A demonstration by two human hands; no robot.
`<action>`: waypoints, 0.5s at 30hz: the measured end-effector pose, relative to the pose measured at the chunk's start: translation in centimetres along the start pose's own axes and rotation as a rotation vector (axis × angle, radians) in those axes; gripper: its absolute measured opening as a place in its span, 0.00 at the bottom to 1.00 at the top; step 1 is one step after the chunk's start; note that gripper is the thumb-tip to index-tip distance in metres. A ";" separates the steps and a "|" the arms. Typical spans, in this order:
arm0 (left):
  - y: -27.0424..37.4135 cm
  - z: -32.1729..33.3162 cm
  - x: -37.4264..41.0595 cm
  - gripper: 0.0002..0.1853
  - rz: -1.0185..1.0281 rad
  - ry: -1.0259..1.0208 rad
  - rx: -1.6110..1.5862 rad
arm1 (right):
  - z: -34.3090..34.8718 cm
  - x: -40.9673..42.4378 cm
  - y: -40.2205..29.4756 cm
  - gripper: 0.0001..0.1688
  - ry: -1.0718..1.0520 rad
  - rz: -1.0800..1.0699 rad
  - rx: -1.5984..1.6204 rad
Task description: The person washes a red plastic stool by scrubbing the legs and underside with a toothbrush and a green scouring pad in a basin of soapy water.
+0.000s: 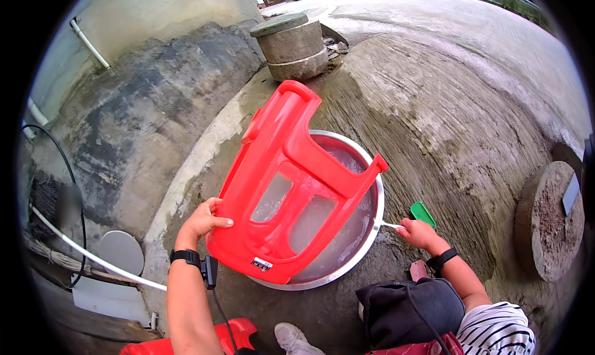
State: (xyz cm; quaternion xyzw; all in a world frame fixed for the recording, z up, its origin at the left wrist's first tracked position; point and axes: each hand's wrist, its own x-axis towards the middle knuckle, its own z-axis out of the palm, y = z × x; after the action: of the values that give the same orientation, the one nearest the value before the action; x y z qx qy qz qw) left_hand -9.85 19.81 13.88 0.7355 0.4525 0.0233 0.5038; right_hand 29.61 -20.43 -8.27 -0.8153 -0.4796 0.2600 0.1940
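Note:
A red plastic chair [297, 162] lies tilted across a wide metal basin [341, 284] of cloudy water [344, 257]. My left hand [203, 222] grips the chair's edge on its left side, thumb on top and fingers underneath. Through two cut-outs in the chair, the water shows. At the basin's right rim, my right hand [416, 234] holds a thin white handle [388, 224]; its far end reaches the rim, and its head cannot be made out. Just beyond that hand, a green plastic object [423, 214] rests on the wet concrete.
A pinkish block [418, 270] sits by my right wrist. Behind the basin stands a round concrete stand with a lid [290, 43]. Another concrete disc [548, 222] is at the right. A white pipe [93, 257] and black cable [65, 155] run along the left. Another red plastic piece [237, 331] lies near my shoe [293, 338].

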 end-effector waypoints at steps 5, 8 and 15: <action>-3.7 1.6 -1.5 0.49 0.215 0.292 0.254 | 4.7 -4.5 4.1 0.18 0.080 0.127 0.042; -0.6 7.0 -3.9 0.45 0.430 0.556 0.629 | 8.5 -8.0 8.5 0.18 0.041 0.361 -0.054; 0.4 13.9 -5.3 0.65 0.271 0.676 1.016 | 7.6 -7.0 10.6 0.17 0.258 0.528 0.003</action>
State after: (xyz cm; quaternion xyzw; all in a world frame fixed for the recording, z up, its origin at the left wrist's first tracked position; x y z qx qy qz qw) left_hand -5.95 6.15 9.59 0.8860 0.4443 0.1001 -0.0874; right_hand 29.33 -31.01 -18.59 -0.9379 -0.2219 0.1964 0.1803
